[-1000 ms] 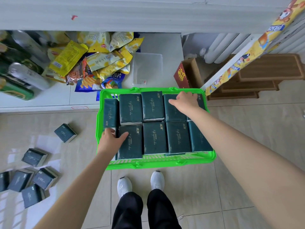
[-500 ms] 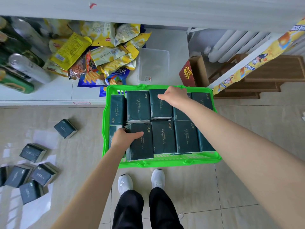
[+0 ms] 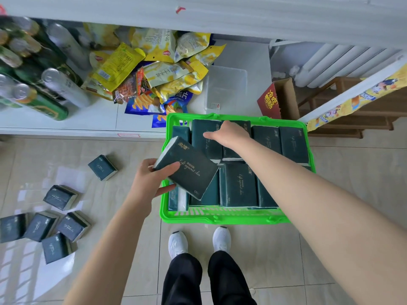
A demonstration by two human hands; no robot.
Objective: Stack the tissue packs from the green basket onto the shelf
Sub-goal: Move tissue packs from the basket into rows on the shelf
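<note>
1. Tiled floor (image 3: 330, 216) in front of a low white shelf (image 3: 99, 115). The green basket (image 3: 220, 219) sits on the floor against the shelf edge, with my shoes (image 3: 178, 243) just behind it.
2. Shelf carries snack bags (image 3: 154, 69), cans (image 3: 44, 84) and a clear box (image 3: 226, 89). The bare patch near the box looks like the stacking spot, but that's my guess.
3. Left hand (image 3: 149, 179) is clamped on one tissue pack (image 3: 189, 170) at its near-left end, thumb on the top face, fingers under. The pack is tilted, above the basket's left side.
4. Right hand (image 3: 229, 135) lies on the back-row packs (image 3: 266, 139), thumb out to the left. Its fingers are hidden, so I can't tell if it grips one.
5. Front-row packs (image 3: 239, 183) lie flat in the basket. Loose packs (image 3: 66, 225) are scattered on the floor, well to the left.
6. Handling, as I judge it: light, soft and squashy, with a film wrap that's probably slick. An end grip lets the pack sag and swing. Better to span the narrow width mid-pack, thumb on one face and fingers on the other, with a modest squeeze.
</note>
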